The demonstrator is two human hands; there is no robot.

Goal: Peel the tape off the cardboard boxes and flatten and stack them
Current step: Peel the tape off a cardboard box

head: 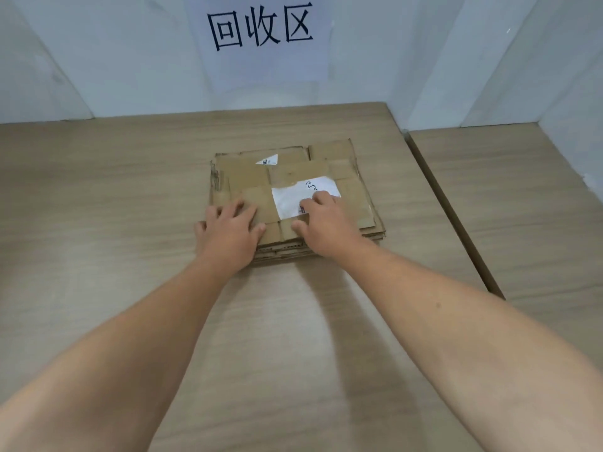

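Note:
A stack of flattened brown cardboard boxes (346, 177) lies on the wooden table (98, 197), near the far wall. The top sheet carries a white shipping label (290, 199), and a smaller white label scrap (267, 160) shows near the stack's far edge. My left hand (230, 228) lies flat on the near left part of the stack, fingers spread. My right hand (321, 220) presses on the near right part, its fingertips over the white label. Both hands cover the stack's front edge.
A white paper sign (261, 31) with black characters hangs on the white wall behind the stack. A second table surface (522, 207) adjoins on the right, separated by a dark seam (450, 216). White partition walls enclose the back and right.

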